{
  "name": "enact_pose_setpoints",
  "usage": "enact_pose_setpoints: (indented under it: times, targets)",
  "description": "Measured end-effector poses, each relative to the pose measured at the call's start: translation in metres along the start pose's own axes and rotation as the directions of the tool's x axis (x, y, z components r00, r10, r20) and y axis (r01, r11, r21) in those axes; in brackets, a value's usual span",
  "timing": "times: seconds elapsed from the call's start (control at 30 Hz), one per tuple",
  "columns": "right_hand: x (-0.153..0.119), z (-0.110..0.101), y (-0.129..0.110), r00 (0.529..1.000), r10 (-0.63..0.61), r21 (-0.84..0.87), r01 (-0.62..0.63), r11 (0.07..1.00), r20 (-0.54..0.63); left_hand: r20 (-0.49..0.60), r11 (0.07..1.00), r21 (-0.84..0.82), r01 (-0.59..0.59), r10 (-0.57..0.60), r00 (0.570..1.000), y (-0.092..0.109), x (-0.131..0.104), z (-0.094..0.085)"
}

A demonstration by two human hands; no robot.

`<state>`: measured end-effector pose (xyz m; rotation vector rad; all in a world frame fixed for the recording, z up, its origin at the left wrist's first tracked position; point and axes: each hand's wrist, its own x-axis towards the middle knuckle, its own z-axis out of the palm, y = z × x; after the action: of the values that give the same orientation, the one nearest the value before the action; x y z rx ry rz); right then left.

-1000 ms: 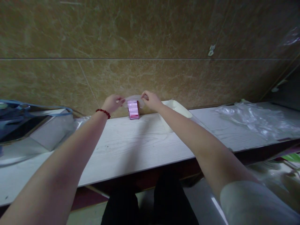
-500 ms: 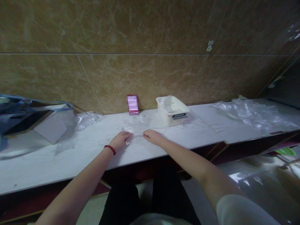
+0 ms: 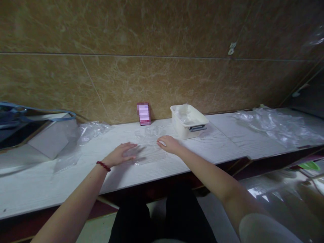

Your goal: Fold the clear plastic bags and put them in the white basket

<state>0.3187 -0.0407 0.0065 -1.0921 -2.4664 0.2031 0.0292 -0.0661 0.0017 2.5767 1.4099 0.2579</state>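
Note:
A clear plastic bag (image 3: 150, 152) lies flat on the white wood-grain counter (image 3: 215, 145) in front of me; its outline is faint. My left hand (image 3: 120, 154) is open at the bag's left side, thumb and fingers apart, with nothing in it. A dark red bead bracelet (image 3: 103, 165) circles that wrist. On the right side of the bag, my right hand (image 3: 169, 145) has its fingers curled together and seems to pinch the film. A white plastic bin (image 3: 184, 132) with a grey handle stands just behind my right hand, with clear plastic inside.
A phone (image 3: 144, 114) with a blurred screen leans against the brown marbled wall. Crumpled clear plastic (image 3: 92, 131) lies left of it, beside a white box (image 3: 49, 138) with a blue strap. More plastic film (image 3: 280, 126) spreads at the right. The counter's front edge runs close to me.
My left hand has opened and moved left, off the plastic. My right hand has stayed at the bag's right side. The bag lies more spread out.

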Motion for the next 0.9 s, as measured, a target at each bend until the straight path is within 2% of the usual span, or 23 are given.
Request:
enact_pose_setpoints:
  times: [0.07,0.13,0.2,0.27,0.4,0.53,0.67,0.8,0.9]
  targets:
    - [0.022,0.0,0.008,0.996,0.085,-0.014,-0.085,0.996,-0.018,-0.104,0.984,-0.013,0.177,-0.177,0.979,-0.014,0.016,-0.002]
    - [0.044,0.002,0.013,0.983,0.181,-0.032,-0.181,0.983,-0.026,-0.154,0.933,-0.023,0.358,-0.358,0.921,-0.031,0.032,-0.005]
    - [0.065,0.005,0.011,0.969,0.245,-0.034,-0.246,0.969,-0.024,-0.156,0.875,-0.035,0.483,-0.482,0.862,-0.049,0.045,-0.007]
    - [0.081,0.012,0.002,0.968,0.252,-0.015,-0.253,0.967,-0.005,-0.14,0.831,-0.049,0.554,-0.554,0.82,-0.064,0.053,-0.01]
    - [0.094,0.035,-0.023,0.987,0.145,0.044,-0.148,0.988,0.073,-0.059,0.795,-0.088,0.6,-0.606,0.794,-0.076,0.054,-0.009]
    - [0.087,0.059,-0.032,0.996,0.054,0.114,-0.062,0.992,0.072,0.087,0.767,-0.103,0.634,-0.628,0.773,-0.069,0.048,-0.005]
    - [0.08,0.071,-0.033,0.997,0.018,0.139,-0.029,0.99,0.076,0.148,0.759,-0.117,0.64,-0.624,0.767,-0.057,0.046,-0.004]
    - [0.079,0.075,-0.038,0.995,-0.016,0.14,0.001,0.99,0.103,0.048,0.788,-0.233,0.57,-0.576,0.816,-0.047,0.049,-0.002]
    - [0.081,0.077,-0.038,0.996,0.017,0.184,-0.032,0.982,0.082,-0.018,0.775,-0.354,0.524,-0.566,0.824,-0.04,0.051,0.0]
